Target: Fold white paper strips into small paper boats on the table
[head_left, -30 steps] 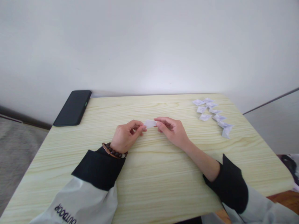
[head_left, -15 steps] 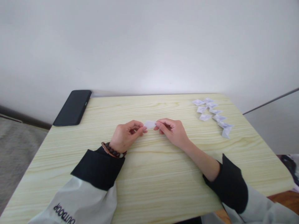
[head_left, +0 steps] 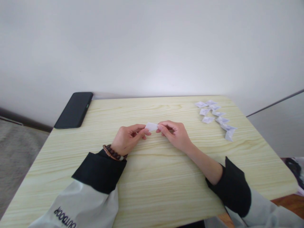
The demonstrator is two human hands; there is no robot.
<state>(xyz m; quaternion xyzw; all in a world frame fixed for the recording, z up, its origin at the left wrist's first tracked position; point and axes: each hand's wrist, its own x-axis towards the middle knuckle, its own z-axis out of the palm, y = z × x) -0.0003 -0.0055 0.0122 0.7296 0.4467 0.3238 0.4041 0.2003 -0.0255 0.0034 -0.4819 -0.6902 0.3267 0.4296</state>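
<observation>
A small white piece of paper [head_left: 151,126] is pinched between both my hands just above the middle of the light wooden table [head_left: 152,177]. My left hand [head_left: 128,138], with a beaded bracelet on its wrist, grips the paper's left end with thumb and fingers closed. My right hand [head_left: 174,133] pinches the right end, fingers curled. Most of the paper is hidden by my fingertips.
Several small folded white paper pieces [head_left: 215,116] lie scattered at the table's far right. A black phone [head_left: 74,109] rests on the far left corner, overhanging the edge. A white wall stands right behind the table.
My two hands have drawn slightly closer together on the paper, and less of it shows between the fingertips. Nothing else has moved.
</observation>
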